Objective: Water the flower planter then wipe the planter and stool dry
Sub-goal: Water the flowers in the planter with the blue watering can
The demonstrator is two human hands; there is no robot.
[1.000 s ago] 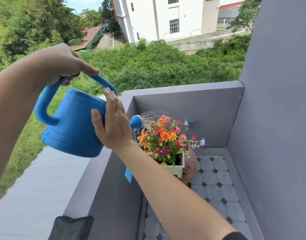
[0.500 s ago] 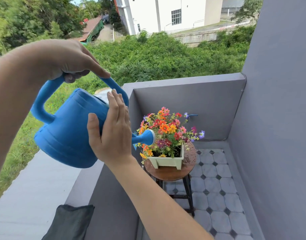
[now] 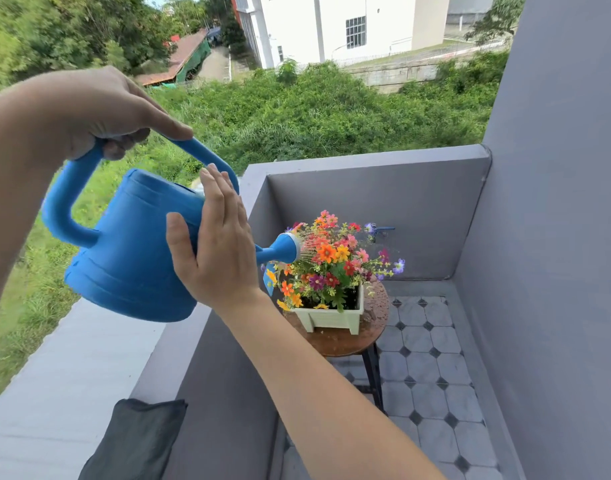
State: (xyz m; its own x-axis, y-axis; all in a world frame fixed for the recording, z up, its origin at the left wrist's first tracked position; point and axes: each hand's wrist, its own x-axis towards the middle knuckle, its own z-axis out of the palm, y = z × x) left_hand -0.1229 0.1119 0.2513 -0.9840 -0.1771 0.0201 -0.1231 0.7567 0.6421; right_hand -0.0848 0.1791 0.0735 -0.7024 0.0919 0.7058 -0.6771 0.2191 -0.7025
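Observation:
A blue watering can point(image 3: 130, 251) is tilted toward the right, its rose spraying thin streams onto the colourful flowers point(image 3: 331, 261). My left hand point(image 3: 99, 112) grips the can's top handle. My right hand point(image 3: 217, 251) lies flat against the can's side, fingers straight. The flowers grow in a pale green planter point(image 3: 331, 317) standing on a round wooden stool point(image 3: 376, 317) with black legs; water drops dot the stool top. A dark grey cloth point(image 3: 137, 441) lies on the balcony ledge at the bottom left.
Grey balcony walls point(image 3: 366, 206) enclose the corner on the left, back and right. The floor has grey octagonal tiles point(image 3: 432, 386). A small blue tap point(image 3: 383, 230) sticks out of the back wall behind the flowers. Beyond the ledge are grass and bushes.
The can dipped lower, then its rose swung further right over the flowers, where it sprays again. The view tilted down, showing the stool and its legs.

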